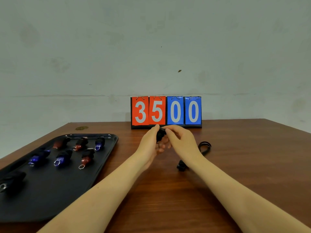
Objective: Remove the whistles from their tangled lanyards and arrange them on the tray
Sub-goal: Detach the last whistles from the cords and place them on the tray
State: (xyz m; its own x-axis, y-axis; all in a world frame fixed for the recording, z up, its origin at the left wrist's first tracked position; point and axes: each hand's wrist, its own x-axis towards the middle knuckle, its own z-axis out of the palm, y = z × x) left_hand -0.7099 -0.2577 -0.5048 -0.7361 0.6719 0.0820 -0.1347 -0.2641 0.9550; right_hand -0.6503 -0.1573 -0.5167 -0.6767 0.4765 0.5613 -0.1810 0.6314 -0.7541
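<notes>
- Head view shows my left hand (152, 143) and my right hand (180, 140) meeting over the table (235, 165), just in front of the scoreboard (166, 111).
- Both pinch one small black whistle (160, 134) between them: left thumb and fingers curl round its left side, right fingertips nip its upper right end.
- Its long axis I cannot make out; my fingers cover most of it.
- One black lanyard (204, 147) lies loose on the table to the right, partly behind my right wrist, with a black clip (181, 166) nearer me.
- Whether the whistle is free of any cord I cannot tell.
- To the left lies the tray (104, 165), holding rows of red and blue whistles; my left hand is the nearer one, so I judge it should carry this piece leftward and toward me.
</notes>
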